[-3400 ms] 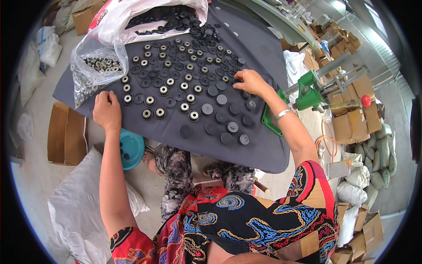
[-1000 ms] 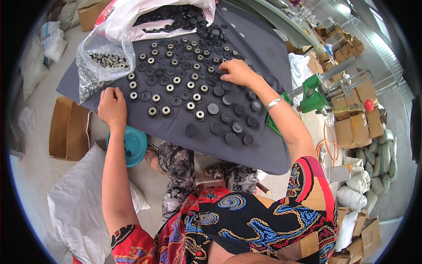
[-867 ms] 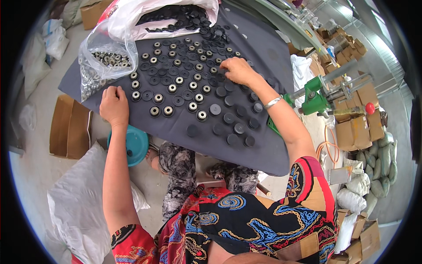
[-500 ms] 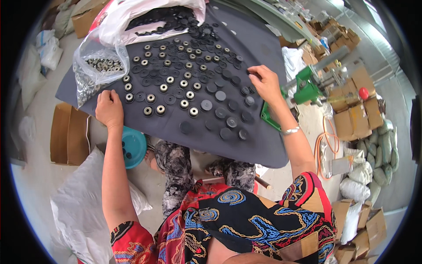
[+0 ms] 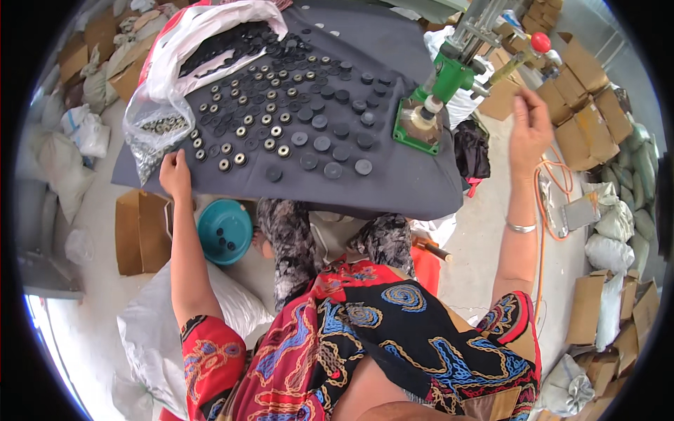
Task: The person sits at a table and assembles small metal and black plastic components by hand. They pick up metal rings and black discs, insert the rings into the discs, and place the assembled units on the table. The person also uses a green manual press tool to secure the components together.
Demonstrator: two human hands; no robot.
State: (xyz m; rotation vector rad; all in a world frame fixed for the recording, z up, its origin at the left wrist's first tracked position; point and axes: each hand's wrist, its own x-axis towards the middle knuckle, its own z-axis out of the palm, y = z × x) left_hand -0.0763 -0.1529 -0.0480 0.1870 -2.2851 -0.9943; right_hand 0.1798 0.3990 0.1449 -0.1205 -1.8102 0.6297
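Note:
My left hand (image 5: 175,174) rests at the table's left front edge with its fingers curled together; whatever they hold, if anything, is hidden. Right beside it lies a clear plastic bag (image 5: 167,126) of small metal bearings. My right hand (image 5: 531,130) is raised off the table's right side, loosely bent, thumb apart, nothing visible in it. The nearest thing to it is the lever with a red ball knob (image 5: 540,43) on a green hand press (image 5: 449,77). Black plastic discs (image 5: 322,144) lie in rows on the table, and those toward the left carry metal bearings (image 5: 283,151).
A dark cloth (image 5: 379,186) covers the table. At its far left a white sack (image 5: 274,24) spills black parts. Below the front edge stand a teal basin (image 5: 225,258) with a few black discs and a cardboard box (image 5: 137,242). An orange hose (image 5: 539,231) trails over the floor at right.
My right hand has gone from the discs out to the right, past the press. My left hand stays by the bearing bag. The view has turned right, bringing the whole press into sight.

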